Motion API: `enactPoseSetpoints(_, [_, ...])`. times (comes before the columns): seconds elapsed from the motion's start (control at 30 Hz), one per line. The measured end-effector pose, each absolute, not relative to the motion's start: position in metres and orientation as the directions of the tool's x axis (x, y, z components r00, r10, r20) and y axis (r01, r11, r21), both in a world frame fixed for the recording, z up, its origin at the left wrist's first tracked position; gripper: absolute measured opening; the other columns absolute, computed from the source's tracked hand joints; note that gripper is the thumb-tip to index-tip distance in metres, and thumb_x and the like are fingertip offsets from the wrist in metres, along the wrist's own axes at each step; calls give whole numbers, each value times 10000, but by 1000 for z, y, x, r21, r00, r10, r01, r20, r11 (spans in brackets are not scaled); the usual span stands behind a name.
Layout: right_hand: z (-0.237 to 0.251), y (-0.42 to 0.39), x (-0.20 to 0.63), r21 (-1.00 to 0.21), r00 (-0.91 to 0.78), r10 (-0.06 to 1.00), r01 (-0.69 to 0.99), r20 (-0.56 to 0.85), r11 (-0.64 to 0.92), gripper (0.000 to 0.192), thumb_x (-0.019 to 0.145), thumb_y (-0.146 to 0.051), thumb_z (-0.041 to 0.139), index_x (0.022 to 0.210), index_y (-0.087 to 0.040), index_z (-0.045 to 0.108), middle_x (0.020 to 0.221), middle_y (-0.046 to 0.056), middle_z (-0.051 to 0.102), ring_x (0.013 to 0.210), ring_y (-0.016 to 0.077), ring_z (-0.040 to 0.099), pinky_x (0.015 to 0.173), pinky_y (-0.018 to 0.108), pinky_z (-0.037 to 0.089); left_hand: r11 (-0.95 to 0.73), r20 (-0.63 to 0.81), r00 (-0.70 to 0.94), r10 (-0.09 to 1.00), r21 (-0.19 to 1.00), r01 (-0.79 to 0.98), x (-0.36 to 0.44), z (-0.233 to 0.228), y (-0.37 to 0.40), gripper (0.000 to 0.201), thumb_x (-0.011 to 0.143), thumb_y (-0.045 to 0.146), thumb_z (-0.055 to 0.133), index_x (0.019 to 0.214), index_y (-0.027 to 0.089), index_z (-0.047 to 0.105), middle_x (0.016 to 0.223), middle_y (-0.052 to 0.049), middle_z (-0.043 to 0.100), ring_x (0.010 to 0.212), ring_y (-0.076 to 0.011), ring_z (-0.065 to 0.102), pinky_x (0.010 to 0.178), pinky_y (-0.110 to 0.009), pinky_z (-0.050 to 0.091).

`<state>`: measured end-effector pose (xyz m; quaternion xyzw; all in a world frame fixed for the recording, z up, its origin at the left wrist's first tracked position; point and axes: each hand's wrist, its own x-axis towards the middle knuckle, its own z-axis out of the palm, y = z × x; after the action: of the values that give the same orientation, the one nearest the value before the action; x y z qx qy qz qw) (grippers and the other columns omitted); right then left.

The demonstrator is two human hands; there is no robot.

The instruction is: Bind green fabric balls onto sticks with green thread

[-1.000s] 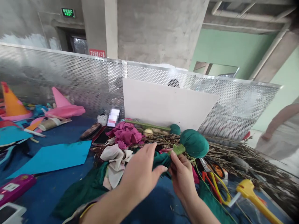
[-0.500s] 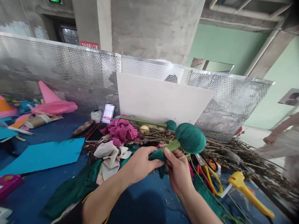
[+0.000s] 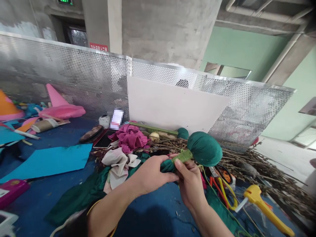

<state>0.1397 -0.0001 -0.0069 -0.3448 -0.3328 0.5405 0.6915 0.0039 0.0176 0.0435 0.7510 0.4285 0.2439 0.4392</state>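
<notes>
Left hand (image 3: 150, 173) is closed, pinching the loose tail of the round dark-green stuffed cloth ball (image 3: 204, 148). Right hand (image 3: 190, 179) grips its neck, bound in light-green thread (image 3: 182, 155). The ball is held above the blue table (image 3: 158, 217), near dry twigs (image 3: 251, 164).

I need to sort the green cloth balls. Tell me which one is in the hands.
The large green cloth ball, bound at its neck with light green cord, is held by both hands. The small green ball lies behind it by the white board, untouched.
</notes>
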Motion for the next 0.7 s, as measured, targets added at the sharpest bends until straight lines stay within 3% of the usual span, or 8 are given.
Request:
enactPoseSetpoints(0.1, [-7,0,139,-843,192,977,-506,95,182,247,626,-334,823,768,-161,718,476,-85,359,440,49,201,414,198,170,-388,121,420,900,661,642,10,36,13,280,783,253,580,1051,232,657,1050,-88,702,998,-311,625,823,-377,454])
enactPoseSetpoints(0.17, [-7,0,139,-844,181,977,-502,110,188,242,637,-330,816,777,-161,714,478,-88,351,437,47,201,413,198,167,-411,165,400,902,612,676,11,33,12,257,787,205,552,1024,219,652,1045,-100,691,996,-304,625,819,-364,454])
enactPoseSetpoints(0.33, [-6,0,139,-832,173,978,-522,113,188,230,657,-324,802,790,-160,710,472,-87,364,426,51,227,401,198,202,-316,63,486,872,831,459,6,39,16,168,750,217,603,908,214,659,868,-23,692,829,-225,638,688,-269,461])
enactPoseSetpoints(0.43, [-6,1,140,-830,181,977,-524,110,191,231,667,-318,795,802,-153,707,484,-80,388,431,50,233,397,193,196,-195,-10,543,840,927,319,1,42,20,242,776,329,617,970,188,642,754,5,633,693,-165,578,611,-237,429])
enactPoseSetpoints(0.57, [-5,3,139,-820,180,977,-538,114,194,236,667,-315,793,807,-151,698,483,-94,334,436,48,203,391,186,185,-85,-75,558,826,963,254,-3,38,23,318,854,449,517,986,166,581,648,45,475,555,-105,413,511,-215,341])
enactPoseSetpoints(0.7, [-4,2,135,-781,171,975,-586,142,217,252,715,-333,761,892,-172,681,529,-93,321,468,64,239,425,190,252,-105,-55,523,851,957,271,-5,35,25,262,860,384,507,990,168,576,683,36,480,580,-103,417,528,-208,356])
